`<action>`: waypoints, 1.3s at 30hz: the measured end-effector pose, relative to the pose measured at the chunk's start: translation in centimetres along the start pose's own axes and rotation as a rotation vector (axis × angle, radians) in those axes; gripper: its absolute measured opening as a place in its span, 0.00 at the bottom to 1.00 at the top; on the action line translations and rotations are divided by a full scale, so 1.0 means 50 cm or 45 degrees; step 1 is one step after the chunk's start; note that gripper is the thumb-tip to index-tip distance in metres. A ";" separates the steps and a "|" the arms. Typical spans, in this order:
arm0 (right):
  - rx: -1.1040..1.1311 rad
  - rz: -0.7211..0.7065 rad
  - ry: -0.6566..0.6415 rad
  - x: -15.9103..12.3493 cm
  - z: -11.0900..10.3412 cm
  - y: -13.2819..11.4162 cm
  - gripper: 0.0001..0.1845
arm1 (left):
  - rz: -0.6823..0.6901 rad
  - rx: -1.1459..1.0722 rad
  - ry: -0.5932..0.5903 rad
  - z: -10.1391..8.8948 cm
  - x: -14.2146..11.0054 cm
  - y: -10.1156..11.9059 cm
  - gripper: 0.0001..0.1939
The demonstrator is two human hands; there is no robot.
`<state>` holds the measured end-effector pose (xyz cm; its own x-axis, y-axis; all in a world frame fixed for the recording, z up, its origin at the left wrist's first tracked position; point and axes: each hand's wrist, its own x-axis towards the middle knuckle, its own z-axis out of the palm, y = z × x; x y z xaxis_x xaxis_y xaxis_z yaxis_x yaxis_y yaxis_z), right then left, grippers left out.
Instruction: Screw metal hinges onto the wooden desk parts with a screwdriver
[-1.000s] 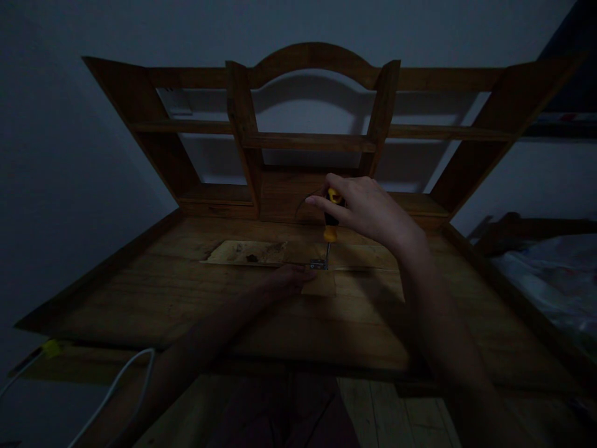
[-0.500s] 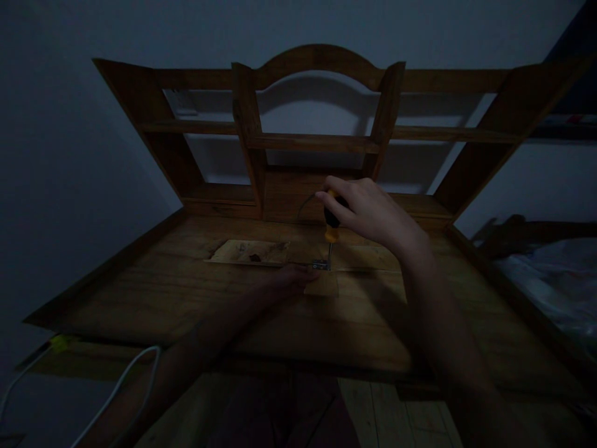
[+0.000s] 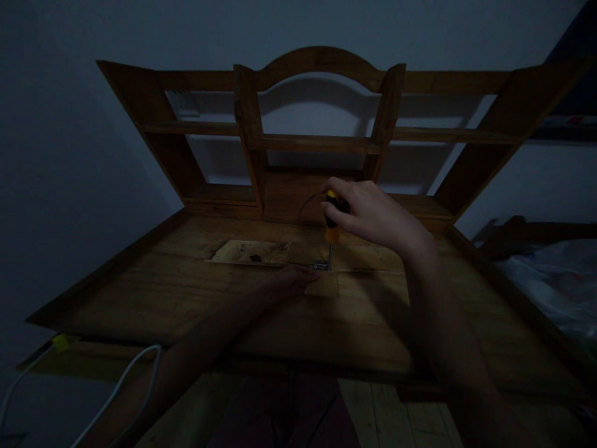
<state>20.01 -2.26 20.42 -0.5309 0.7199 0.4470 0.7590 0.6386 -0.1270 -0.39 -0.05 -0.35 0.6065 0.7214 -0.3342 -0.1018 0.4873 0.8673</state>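
Observation:
My right hand (image 3: 373,211) is wrapped round a yellow and black screwdriver (image 3: 331,225) held upright, its tip on a small metal fitting (image 3: 321,266) on the wooden desk (image 3: 196,298). Just left of that fitting lies my left hand (image 3: 291,278), low on the desktop; its fingers rest by the fitting and a small pale wood piece (image 3: 323,284). The room is dim, so whether those fingers pinch anything stays unclear.
A wooden hutch (image 3: 317,137) with shelves and an arched top stands at the desk's back. A pale patch (image 3: 252,252) marks the desktop. A white cable (image 3: 116,386) hangs at the lower left. Bedding (image 3: 550,280) lies to the right.
My right hand has twisted slightly round the screwdriver handle, which stays upright on the fitting. The left hand has not moved. The view shifted a little.

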 end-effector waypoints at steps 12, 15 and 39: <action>-0.060 -0.003 -0.020 -0.001 0.000 0.005 0.16 | -0.046 0.007 0.027 0.005 -0.005 0.006 0.13; 0.007 -0.040 -0.021 -0.001 0.000 0.007 0.17 | -0.013 0.010 0.002 -0.006 0.002 -0.003 0.13; -0.232 0.116 0.056 -0.001 0.000 0.022 0.23 | -0.008 -0.023 0.014 -0.001 0.003 -0.001 0.15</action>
<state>20.86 -1.60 20.24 -0.4434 0.7572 0.4796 0.8608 0.5089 -0.0077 -0.35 0.05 -0.45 0.5987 0.7234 -0.3438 -0.1124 0.5009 0.8581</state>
